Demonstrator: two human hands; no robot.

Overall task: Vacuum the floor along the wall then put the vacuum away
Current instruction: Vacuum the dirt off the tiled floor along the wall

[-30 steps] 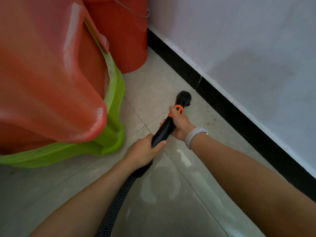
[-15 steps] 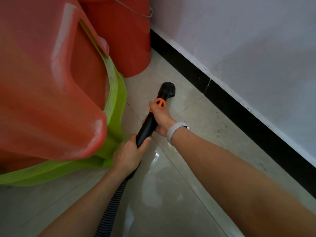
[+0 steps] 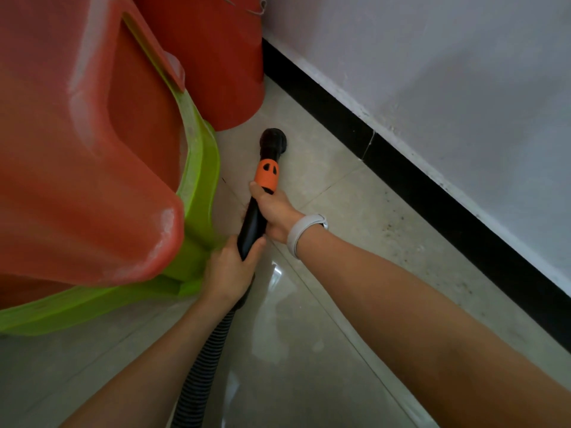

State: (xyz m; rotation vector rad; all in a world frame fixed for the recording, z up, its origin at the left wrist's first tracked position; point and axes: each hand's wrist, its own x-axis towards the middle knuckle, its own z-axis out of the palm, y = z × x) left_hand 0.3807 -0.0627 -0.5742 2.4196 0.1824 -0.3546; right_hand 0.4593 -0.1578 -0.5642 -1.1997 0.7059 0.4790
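1. Your right hand (image 3: 275, 211) curls tight around the black vacuum wand (image 3: 251, 227), thumb touching its orange collar (image 3: 267, 177).
2. Your left hand (image 3: 230, 270) grips the wand's lower end, where the ribbed hose (image 3: 204, 366) begins.
3. Fingertips of both hands are hidden behind the wand; the hose runs off frame at 6 o'clock.
4. The nozzle (image 3: 273, 143) lies at 12 o'clock from your right hand, on the tiled floor (image 3: 340, 196) near the red bucket (image 3: 216, 63).
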